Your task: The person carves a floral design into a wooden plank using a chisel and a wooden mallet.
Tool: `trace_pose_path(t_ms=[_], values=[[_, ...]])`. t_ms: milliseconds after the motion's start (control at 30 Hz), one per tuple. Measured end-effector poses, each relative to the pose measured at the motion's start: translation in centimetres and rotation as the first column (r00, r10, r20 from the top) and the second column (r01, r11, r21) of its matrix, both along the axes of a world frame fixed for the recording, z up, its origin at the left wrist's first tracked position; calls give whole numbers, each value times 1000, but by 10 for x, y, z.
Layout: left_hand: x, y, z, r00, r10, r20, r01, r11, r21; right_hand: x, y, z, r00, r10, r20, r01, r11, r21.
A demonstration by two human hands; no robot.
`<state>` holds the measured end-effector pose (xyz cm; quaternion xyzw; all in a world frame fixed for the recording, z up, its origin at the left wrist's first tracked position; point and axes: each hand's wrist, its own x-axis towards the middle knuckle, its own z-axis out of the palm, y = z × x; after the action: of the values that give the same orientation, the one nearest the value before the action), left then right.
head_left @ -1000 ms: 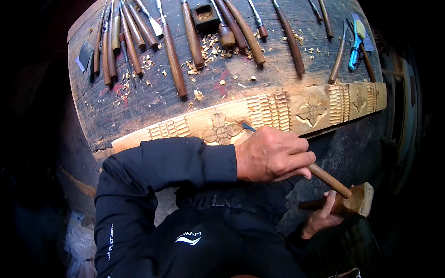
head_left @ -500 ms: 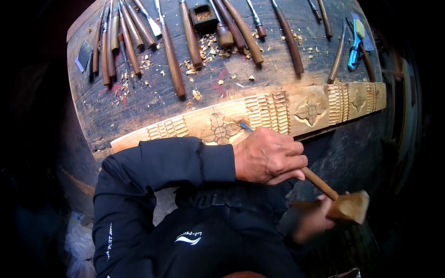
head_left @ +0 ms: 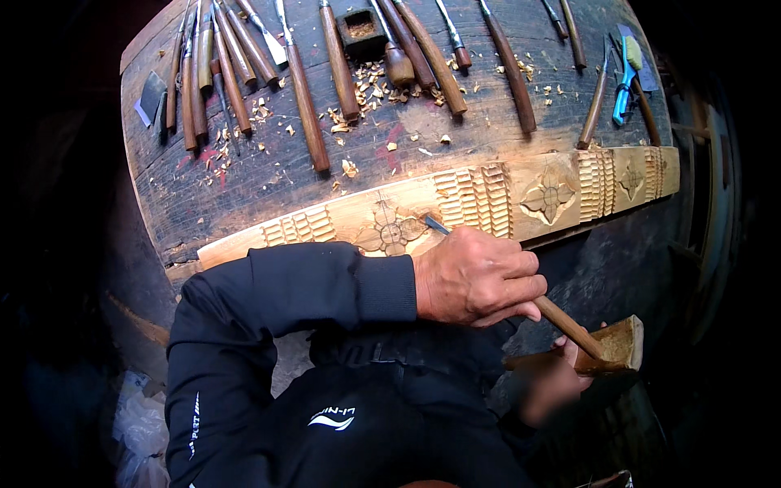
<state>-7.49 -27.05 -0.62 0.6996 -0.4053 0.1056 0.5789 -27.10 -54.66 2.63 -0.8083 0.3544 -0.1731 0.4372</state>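
Observation:
My left hand is closed around the wooden handle of a chisel. The steel blade slants up to the left, its tip on the edge of a flower pattern in a pale carved board. At the lower right, my right hand, partly blurred, grips a wooden mallet. The mallet's head is at the butt of the chisel handle and seems to touch it. Flowers and bands of scalloped cuts run along the board, whose lower left part is hidden by my left sleeve.
Several wood-handled chisels lie across the dark workbench beyond the board. Among them are a small dark square box and wood shavings. A blue brush lies far right. Plastic bags are at the lower left.
The mallet has tilted and shifted slightly up and left, its head now against the chisel's butt. The chisel tip stays at the same spot on the board.

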Motion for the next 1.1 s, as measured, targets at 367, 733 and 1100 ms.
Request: trace_pose_path(t_ms=[367,733,1100], values=[[1,1,0,999,14,-36,-15,999,-48,21,-5,24,975,207,77,-157,894,-419],[-1,2,0,997,-31,-64,34,999,37,-18,-19,-4,989,17,-147,-63,950,-307],[1,1,-4,992,-32,122,20,994,103,9,-2,0,972,229,51,-208,942,-263]])
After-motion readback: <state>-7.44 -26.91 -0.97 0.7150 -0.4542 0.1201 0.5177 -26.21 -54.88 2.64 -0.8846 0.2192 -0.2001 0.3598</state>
